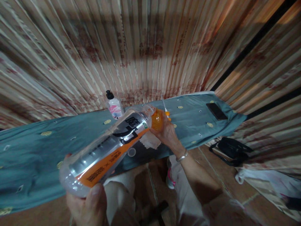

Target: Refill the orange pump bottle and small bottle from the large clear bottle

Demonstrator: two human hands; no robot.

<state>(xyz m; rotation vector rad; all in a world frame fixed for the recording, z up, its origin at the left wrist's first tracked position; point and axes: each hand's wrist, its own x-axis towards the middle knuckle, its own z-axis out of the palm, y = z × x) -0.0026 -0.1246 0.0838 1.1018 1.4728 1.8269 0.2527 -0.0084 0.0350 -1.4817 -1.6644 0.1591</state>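
Nearest the camera, the left hand (86, 205) is gripping the base of a large clear plastic bottle (105, 150), the thumb lying pressed flat against the bottom edge and the fingers wrapping round the far side, where a fingertip is showing at the left rim. The bottle is lying tilted almost on its side above the person's lap, its base low at the left and its neck rising toward the right, with an orange and black label running along its length. It is looking mostly empty, with light glinting on the clear wall. At the neck, the right hand (166, 131) is closing round the orange cap (157, 120), the fingers curling over it while the wrist is bending back and the forearm is reaching up from the lower right; a metal bracelet (182, 156) is sitting on that wrist. The same hand seems to be holding a thin white stick with an orange tip (165, 109), though the grip on it is hard to make out. Beyond the bottle, a teal cloth (35, 150) is covering a long surface, and a small round clear lid (131, 152) is lying on it. Farther back, a pump bottle (113, 106) is standing upright, and a dark phone (216, 111) is lying flat near the right end.
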